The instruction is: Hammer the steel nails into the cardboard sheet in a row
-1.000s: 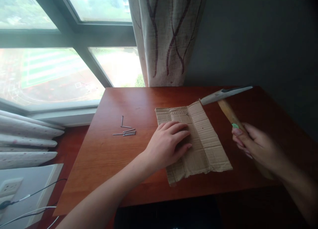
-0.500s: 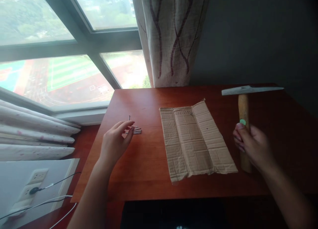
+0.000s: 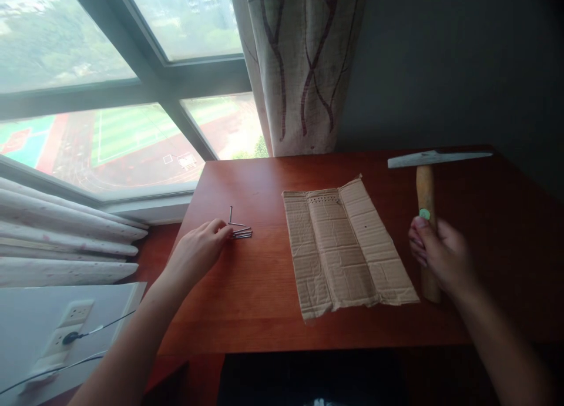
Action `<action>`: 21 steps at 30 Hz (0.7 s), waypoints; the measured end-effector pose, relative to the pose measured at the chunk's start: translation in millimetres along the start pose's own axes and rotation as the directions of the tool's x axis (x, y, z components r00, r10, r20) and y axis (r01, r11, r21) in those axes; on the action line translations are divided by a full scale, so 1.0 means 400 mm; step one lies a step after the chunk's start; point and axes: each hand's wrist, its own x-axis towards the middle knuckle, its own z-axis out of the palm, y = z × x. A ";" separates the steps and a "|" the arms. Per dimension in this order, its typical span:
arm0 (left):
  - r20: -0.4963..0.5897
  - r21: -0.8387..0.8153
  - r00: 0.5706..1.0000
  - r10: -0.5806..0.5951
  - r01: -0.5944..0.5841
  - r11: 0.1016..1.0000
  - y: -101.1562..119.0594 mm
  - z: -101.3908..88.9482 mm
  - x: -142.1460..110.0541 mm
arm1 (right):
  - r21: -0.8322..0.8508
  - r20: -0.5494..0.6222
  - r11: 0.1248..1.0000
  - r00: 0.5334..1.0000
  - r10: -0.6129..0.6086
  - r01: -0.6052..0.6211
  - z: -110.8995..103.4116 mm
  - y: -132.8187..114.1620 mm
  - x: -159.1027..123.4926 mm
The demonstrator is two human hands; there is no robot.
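Observation:
A flattened piece of brown cardboard [image 3: 346, 250] lies in the middle of the reddish wooden table [image 3: 264, 300]. Left of it sits a small heap of several nails [image 3: 240, 231]. My left hand [image 3: 198, 250] rests low on the table with its fingertips drawn together at the left end of the nails. My right hand [image 3: 438, 253] is wrapped round the wooden handle of a hammer [image 3: 426, 185], held upright to the right of the cardboard, its pale metal head lying level above the table.
A patterned curtain [image 3: 299, 65] hangs at the back beside a large window [image 3: 110, 100]. A dark wall stands behind the table. At lower left is a white power strip [image 3: 66, 329] with a cable plugged in. The table's near edge is dark.
My left hand left the cardboard, swung left and came down onto the nails. The hammer moved right and turned from slanted to upright.

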 end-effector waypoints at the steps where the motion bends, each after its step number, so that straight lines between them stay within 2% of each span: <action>1: 0.017 0.008 1.000 0.012 -0.012 1.000 0.001 -0.003 0.006 | -0.002 -0.002 1.000 1.000 -0.005 0.005 0.001 0.001 0.000; 5: 0.063 0.043 0.997 0.046 -0.049 0.998 -0.003 -0.007 0.015 | 0.003 -0.018 1.000 0.999 -0.028 0.028 0.003 0.001 -0.001; 7: 0.035 0.037 0.998 0.045 -0.046 0.998 -0.008 -0.008 0.012 | 0.003 -0.026 1.000 0.999 -0.029 0.029 0.005 -0.001 -0.002; 10: -0.107 -0.029 0.993 -0.053 0.050 0.998 -0.008 -0.018 0.012 | -0.010 -0.030 1.000 0.999 -0.017 0.017 0.011 -0.006 -0.005; 13: -0.288 -0.286 0.932 -0.220 0.135 0.949 0.020 -0.042 0.035 | -0.027 -0.030 1.000 0.999 -0.014 0.013 0.019 -0.011 -0.010; 15: -0.353 -0.456 0.894 -0.275 0.093 0.885 0.051 -0.057 0.061 | -0.032 -0.032 0.999 0.999 -0.013 0.012 0.024 -0.014 -0.014; 18: -0.343 -0.502 0.917 -0.203 0.004 0.865 0.088 -0.067 0.088 | -0.030 -0.038 1.000 0.999 0.003 -0.004 0.030 -0.016 -0.019; 21: -0.271 -0.445 0.949 -0.163 0.027 0.895 0.084 -0.060 0.078 | -0.034 -0.032 0.999 0.999 0.013 -0.014 0.030 -0.014 -0.019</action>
